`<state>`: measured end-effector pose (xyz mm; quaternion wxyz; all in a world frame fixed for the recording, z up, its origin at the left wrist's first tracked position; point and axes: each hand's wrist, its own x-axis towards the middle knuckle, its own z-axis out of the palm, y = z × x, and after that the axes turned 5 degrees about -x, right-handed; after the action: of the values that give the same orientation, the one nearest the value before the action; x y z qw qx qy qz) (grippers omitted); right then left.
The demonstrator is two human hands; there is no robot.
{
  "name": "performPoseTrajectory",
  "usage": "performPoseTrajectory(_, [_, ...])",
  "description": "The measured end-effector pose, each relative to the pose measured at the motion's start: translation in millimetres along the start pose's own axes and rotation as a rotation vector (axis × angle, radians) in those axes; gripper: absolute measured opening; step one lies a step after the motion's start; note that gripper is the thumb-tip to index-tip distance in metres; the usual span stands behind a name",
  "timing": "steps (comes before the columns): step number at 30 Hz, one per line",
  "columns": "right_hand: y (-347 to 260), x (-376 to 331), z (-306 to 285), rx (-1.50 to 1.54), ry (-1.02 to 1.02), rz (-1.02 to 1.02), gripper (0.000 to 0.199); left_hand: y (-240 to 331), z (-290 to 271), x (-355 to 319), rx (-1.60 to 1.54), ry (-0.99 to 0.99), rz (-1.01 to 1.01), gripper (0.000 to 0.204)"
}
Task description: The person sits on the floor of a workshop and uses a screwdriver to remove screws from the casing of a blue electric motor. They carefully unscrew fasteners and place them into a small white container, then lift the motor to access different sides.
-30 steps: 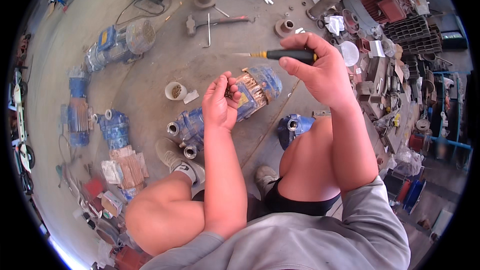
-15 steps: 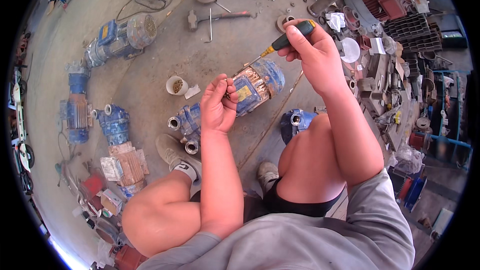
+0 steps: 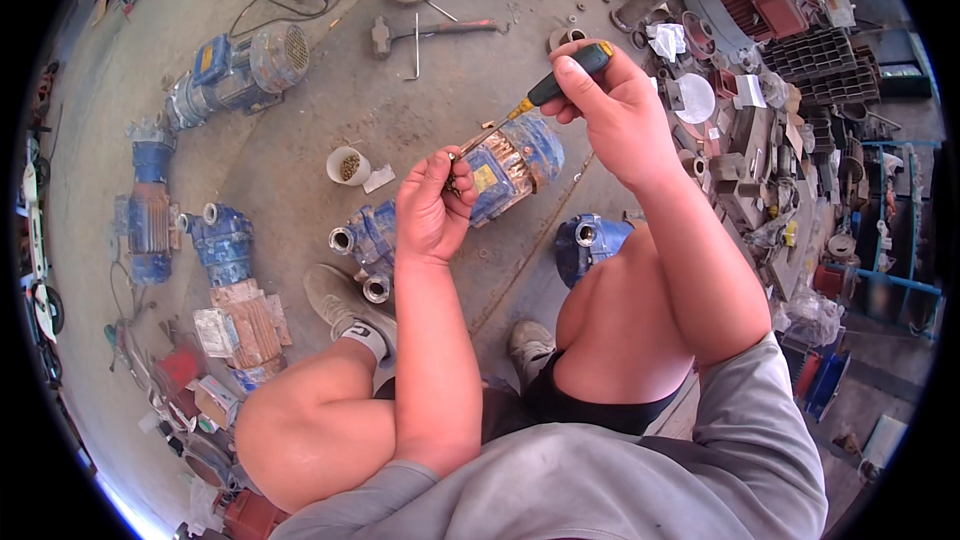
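Screwdriver [image 3: 545, 90] angled down from raised right hand [image 3: 615, 115].

Hammer [image 3: 432, 32], white cup [image 3: 347, 165] — spare blue pumps [image 3: 222, 240], scrap metal [image 3: 790, 50]

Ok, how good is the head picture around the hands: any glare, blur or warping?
Head view: even daylight, soft shadows, no strong glare; the left hand, the right hand and the black-and-yellow-handled screwdriver over the blue electric motor with copper windings are sharp; fisheye bends the grey concrete floor toward the black rim, where clutter turns small and smeared.
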<state>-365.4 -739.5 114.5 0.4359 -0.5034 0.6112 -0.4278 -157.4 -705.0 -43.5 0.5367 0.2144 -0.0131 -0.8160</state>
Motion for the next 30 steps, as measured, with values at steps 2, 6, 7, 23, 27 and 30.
performPoseTrajectory(2, [-2.6,-2.1,0.9,-0.007,0.021,-0.009,0.028,-0.5,0.0,0.4,0.001,-0.013,-0.004,0.024])
performPoseTrajectory(6, [-4.5,-0.9,-2.0,-0.013,0.047,-0.015,0.027,-0.9,-0.8,0.7,0.012,0.012,-0.001,0.022])
performPoseTrajectory(7, [-3.9,-1.0,-1.3,-0.007,0.043,-0.010,0.027,-0.9,0.1,0.4,0.022,0.013,-0.003,0.022])
performPoseTrajectory(23, [6.9,0.6,0.6,-0.011,-0.163,-0.003,0.026,-5.3,2.5,0.8,-0.037,0.187,-0.008,0.021])
performPoseTrajectory(27, [10.2,3.3,8.8,-0.177,-0.174,0.004,0.025,-11.6,-8.1,10.2,0.283,0.301,0.055,0.021])
performPoseTrajectory(30, [20.1,9.6,10.5,-0.249,-0.133,0.023,0.026,-17.7,-8.9,19.4,0.384,0.350,0.049,0.020])
